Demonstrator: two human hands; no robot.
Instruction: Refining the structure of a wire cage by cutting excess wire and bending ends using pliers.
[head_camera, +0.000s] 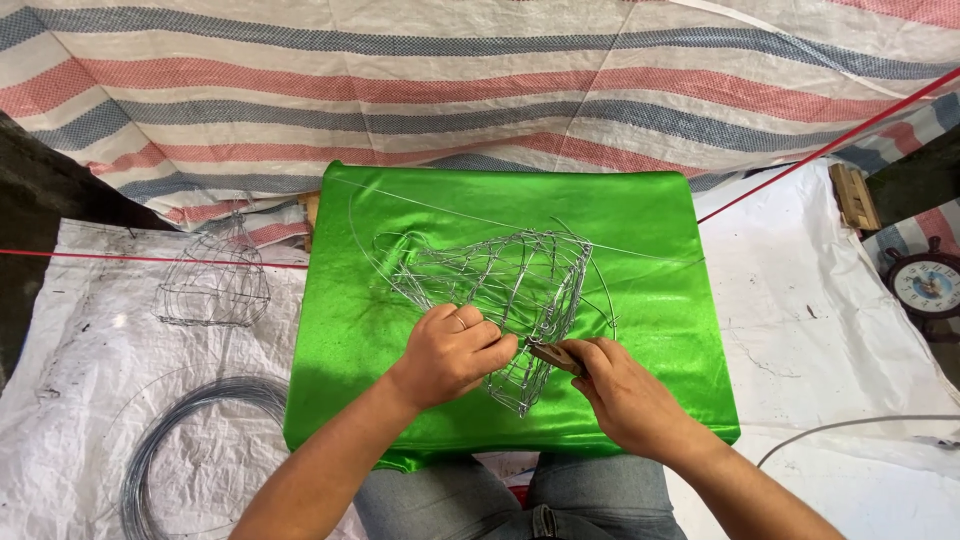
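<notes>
Silver wire cage frame (500, 290) on its side

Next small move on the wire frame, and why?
Probably a short twist with the pliers to cinch the joint. The left hand pinches the wire frame at its near rim, and the right hand holds the pliers' tip right at that spot, so the wire there looks ready for tightening. Whether the tip already grips a strand is too small to tell.

A desk (420, 420) draped in shiny green cloth (640, 230) carried a wire-mesh frame (500, 275) lying on its side; around it the floor was covered by a white sheet (800, 330) (smudged), bearing a wire coil (190, 440) and a second wire cage (215, 280)
</notes>
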